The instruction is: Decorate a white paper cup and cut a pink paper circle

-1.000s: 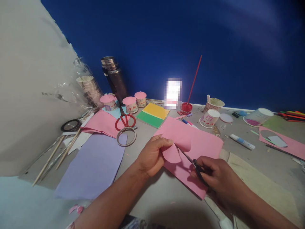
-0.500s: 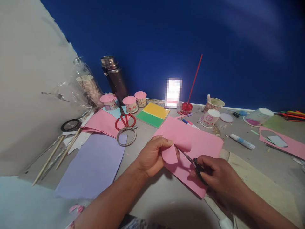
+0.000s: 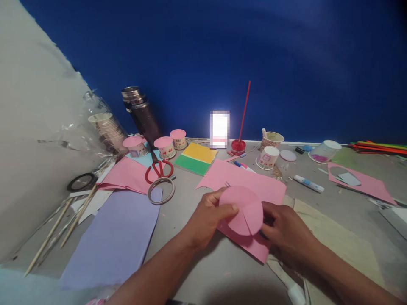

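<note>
My left hand [image 3: 210, 216] pinches a pink paper circle [image 3: 243, 197] by its left side, thumb on top. A straight slit runs from near the circle's middle to its lower edge. Against the circle's right edge, my right hand [image 3: 280, 226] is closed round the scissors. Only the thin scissor tips [image 3: 227, 184] show past the circle's upper left; their handles are hidden by paper and fingers. Beneath both hands lies a larger pink sheet [image 3: 263, 186] with a curved cut-out on its left side.
Paper cups with pink tops [image 3: 165, 146] stand at the back left near a dark flask [image 3: 143, 116]. Red-handled scissors [image 3: 160, 169] and a tape roll [image 3: 161, 190] lie by purple paper [image 3: 114, 237]. On the right are a drawn-on cup [image 3: 268, 157] and a glue stick [image 3: 308, 184].
The pink circle has opened out flat towards me, showing its slit. The scissors, seen cutting before, are now mostly behind it. My view has shifted slightly to the right.
</note>
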Demonstrator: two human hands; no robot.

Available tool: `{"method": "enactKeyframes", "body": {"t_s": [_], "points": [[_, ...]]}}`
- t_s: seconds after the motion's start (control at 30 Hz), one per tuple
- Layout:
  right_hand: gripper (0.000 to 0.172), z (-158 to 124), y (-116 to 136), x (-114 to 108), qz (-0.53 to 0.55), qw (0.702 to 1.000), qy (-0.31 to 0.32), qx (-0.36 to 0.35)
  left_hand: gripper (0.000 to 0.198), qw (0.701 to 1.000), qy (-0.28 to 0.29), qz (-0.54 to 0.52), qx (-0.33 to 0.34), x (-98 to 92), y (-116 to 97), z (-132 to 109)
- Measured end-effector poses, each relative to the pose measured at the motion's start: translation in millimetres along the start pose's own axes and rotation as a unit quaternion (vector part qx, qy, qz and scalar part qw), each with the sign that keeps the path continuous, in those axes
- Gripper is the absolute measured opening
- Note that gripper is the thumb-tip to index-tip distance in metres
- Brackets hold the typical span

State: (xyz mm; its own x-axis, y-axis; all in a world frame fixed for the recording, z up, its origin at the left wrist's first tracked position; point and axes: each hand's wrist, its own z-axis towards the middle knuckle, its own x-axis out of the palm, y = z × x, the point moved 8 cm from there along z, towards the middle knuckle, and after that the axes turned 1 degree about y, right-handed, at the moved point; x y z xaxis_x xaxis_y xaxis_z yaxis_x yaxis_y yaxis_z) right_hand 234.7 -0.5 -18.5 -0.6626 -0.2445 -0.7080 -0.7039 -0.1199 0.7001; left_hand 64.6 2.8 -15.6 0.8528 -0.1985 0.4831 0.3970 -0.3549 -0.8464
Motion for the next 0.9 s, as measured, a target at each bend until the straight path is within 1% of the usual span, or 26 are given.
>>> {"method": "enactKeyframes", "body": {"t_s": [0.07, 0.1, 0.17, 0.3, 0.37, 0.43, 0.47, 0.5, 0.53, 0.57, 0.63, 0.67, 0.7, 0.77, 0.83, 0.9], "points": [[0.013, -2, 6, 3, 0.036, 0.999, 0.013, -0.01, 0.036, 0.999, 0.023, 0.037, -0.017, 6.1, 11, 0], [0.011, -2, 8, 4, 0.052, 0.998, 0.019, -0.012, 0.038, 0.998, 0.023, 0.051, -0.024, 7.0, 15, 0], [0.008, -2, 10, 4, 0.08, 0.996, 0.024, -0.011, 0.039, 0.997, 0.006, 0.068, -0.024, 5.8, 19, 1], [0.007, 3, 7, 0, 0.132, 0.991, 0.024, -0.003, 0.038, 0.997, -0.028, 0.077, 0.007, 3.9, 17, 1], [0.007, 5, 5, 1, 0.151, 0.988, 0.038, -0.005, 0.036, 0.995, -0.036, 0.087, 0.02, 4.5, 15, 0], [0.009, 8, 4, 2, 0.162, 0.986, 0.05, -0.011, 0.032, 0.994, -0.042, 0.099, 0.029, 4.5, 12, -1], [0.011, 9, 2, 0, 0.164, 0.985, 0.045, -0.01, 0.03, 0.993, -0.048, 0.102, 0.031, 3.4, 11, -1], [0.014, 11, -1, -5, 0.165, 0.986, 0.027, -0.004, 0.029, 0.993, -0.057, 0.1, 0.031, 1.1, 9, -1], [0.018, 13, -6, -13, 0.165, 0.986, -0.006, 0.007, 0.029, 0.993, -0.07, 0.093, 0.029, -2.4, 7, -1], [0.022, 15, -13, -25, 0.163, 0.985, -0.051, 0.022, 0.029, 0.993, -0.086, 0.08, 0.028, -6.6, 4, -1], [0.03, 16, -31, -56, 0.151, 0.973, -0.165, 0.057, 0.032, 0.992, -0.112, 0.045, 0.027, -14.4, -1, 1], [0.032, 17, -40, -70, 0.131, 0.967, -0.208, 0.075, 0.033, 0.992, -0.118, 0.027, 0.025, -16.8, -3, 1], [0.031, 18, -49, -82, 0.101, 0.961, -0.24, 0.093, 0.034, 0.993, -0.118, 0.011, 0.02, -18.0, -4, 2], [0.023, 21, -62, -99, 0.016, 0.957, -0.265, 0.116, 0.035, 0.995, -0.104, -0.01, 0.0, -16.4, -2, 5], [0.019, 28, -71, -100, -0.026, 0.964, -0.238, 0.118, 0.035, 0.997, -0.079, -0.014, -0.022, -12.0, 3, 6], [0.018, 35, -77, -93, -0.02, 0.975, -0.195, 0.107, 0.034, 0.998, -0.051, -0.001, -0.032, -6.7, 6, 5]]}}
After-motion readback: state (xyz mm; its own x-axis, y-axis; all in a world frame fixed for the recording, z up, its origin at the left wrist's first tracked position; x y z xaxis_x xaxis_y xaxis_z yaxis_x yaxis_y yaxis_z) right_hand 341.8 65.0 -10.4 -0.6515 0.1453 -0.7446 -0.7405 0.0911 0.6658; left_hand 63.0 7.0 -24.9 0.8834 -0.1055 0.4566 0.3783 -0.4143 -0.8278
